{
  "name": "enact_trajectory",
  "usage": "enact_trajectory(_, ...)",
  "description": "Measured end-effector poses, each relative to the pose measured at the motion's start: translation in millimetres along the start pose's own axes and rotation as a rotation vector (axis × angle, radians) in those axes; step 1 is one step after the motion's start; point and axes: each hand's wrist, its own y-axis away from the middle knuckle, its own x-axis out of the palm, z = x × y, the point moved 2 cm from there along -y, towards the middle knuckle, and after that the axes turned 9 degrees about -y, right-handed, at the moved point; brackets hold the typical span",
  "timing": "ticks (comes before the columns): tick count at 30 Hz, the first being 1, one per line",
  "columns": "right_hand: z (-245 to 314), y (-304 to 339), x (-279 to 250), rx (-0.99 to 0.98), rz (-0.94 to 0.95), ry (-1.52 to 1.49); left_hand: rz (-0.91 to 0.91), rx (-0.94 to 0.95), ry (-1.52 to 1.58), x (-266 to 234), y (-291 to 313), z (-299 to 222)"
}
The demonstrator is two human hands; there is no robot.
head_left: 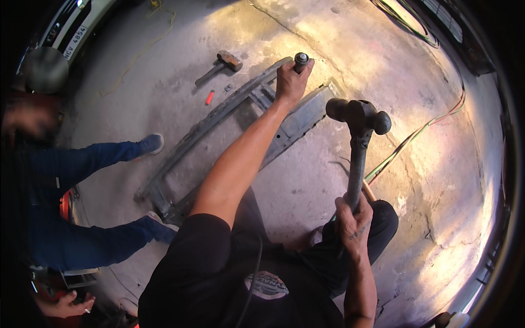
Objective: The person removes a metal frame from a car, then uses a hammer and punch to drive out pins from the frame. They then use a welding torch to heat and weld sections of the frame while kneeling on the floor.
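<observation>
And here's the left hand [291, 85], fingers wrapped round the rod [301, 59], over the frame's [303, 116] far end! The right hand [354, 223] grips the hammer [357, 147] low on its handle, head up. The frame lies on the floor [298, 188], a sledge [218, 68] beside it.

The right grip [354, 224] holds a ball-peen hammer [358, 143] upright while the left grip [292, 85] clasps a dark cylinder [301, 62], perhaps a punch, at the grey metal frame [299, 117] on the floor [418, 169]
</observation>
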Motion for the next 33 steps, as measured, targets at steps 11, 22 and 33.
enact_trajectory(11, 60.4, -23.0, 14.6, -0.291, 0.043, 0.163, -0.022, 0.009, 0.106, 3.9, -15.9, 12.2)
enact_trajectory(22, 114.8, -73.2, 30.3, -0.249, 0.149, 0.427, 0.015, 0.032, 0.029, 27.2, -11.4, 16.9)
enact_trajectory(33, 304.6, 26.1, -26.9, -1.257, 0.082, -0.203, 0.038, -0.096, 0.043, -2.0, -13.1, 13.3)
